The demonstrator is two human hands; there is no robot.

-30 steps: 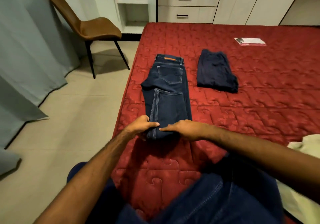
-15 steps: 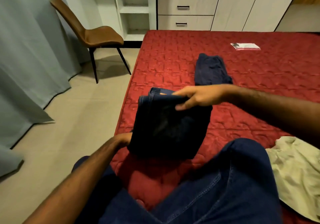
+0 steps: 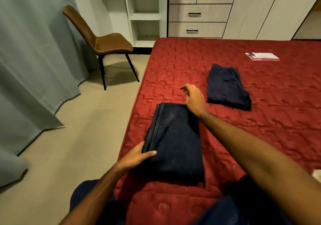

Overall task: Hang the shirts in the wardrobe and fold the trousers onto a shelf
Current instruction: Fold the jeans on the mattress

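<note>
Jeans (image 3: 175,143) folded, hands (image 3: 137,157) touching

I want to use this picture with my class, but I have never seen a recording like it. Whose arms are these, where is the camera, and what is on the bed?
No machine here: a person wears a camera on the head, looking down at both bare hands. On the red bed lie folded dark jeans. The left hand grips their near left corner, thumb on top. The right hand hovers relaxed over the far edge, holding nothing. Beyond lie another folded dark garment and a small flat packet. A brown chair stands on the floor.
</note>
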